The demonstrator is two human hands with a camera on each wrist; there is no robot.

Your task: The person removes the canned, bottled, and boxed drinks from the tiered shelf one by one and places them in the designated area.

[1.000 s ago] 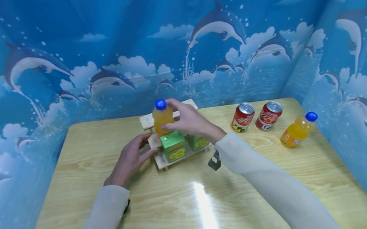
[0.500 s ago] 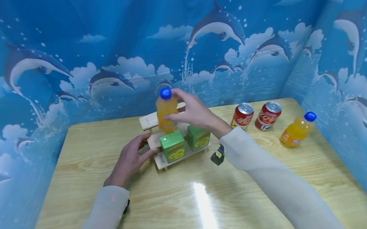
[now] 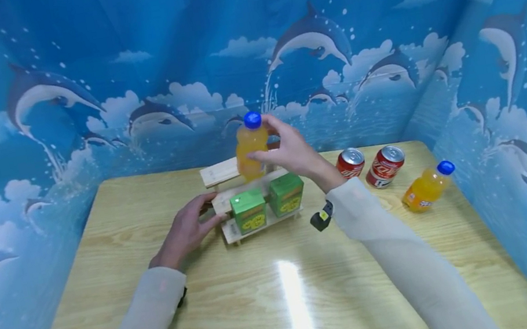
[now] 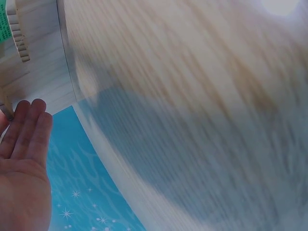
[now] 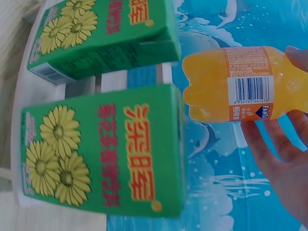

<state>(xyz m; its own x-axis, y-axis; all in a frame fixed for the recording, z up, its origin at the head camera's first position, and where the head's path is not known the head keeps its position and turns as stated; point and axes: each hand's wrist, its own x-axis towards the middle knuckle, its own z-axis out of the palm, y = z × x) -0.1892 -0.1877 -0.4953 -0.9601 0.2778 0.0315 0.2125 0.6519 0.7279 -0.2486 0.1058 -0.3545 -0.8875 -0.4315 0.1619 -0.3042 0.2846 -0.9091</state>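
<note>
My right hand (image 3: pixel 292 147) holds a Fanta bottle (image 3: pixel 248 152) of orange drink with a blue cap, thumb on one side and fingers on the other. In the right wrist view, the bottle's base (image 5: pixel 192 86) is apart from the green drink cartons. One carton (image 3: pixel 250 211) stands on the left of a small tiered wooden rack (image 3: pixel 220 173), the other carton (image 3: pixel 286 194) to its right, on the lowest step. My left hand (image 3: pixel 186 234) pinches the rack's left end between thumb and forefinger; the other fingers (image 4: pixel 31 130) are straight in the left wrist view.
Two red soda cans, a nearer-left can (image 3: pixel 350 164) and a can beside it (image 3: pixel 385 166), stand on the wooden table (image 3: pixel 236 310) right of the rack. A second orange bottle (image 3: pixel 425 190) is further right. A blue dolphin-print curtain (image 3: pixel 222 48) hangs behind.
My right hand has lifted the bottle and moved it rightward and back, from behind the left carton toward the rack's middle. My left hand has stayed at the rack's end.
</note>
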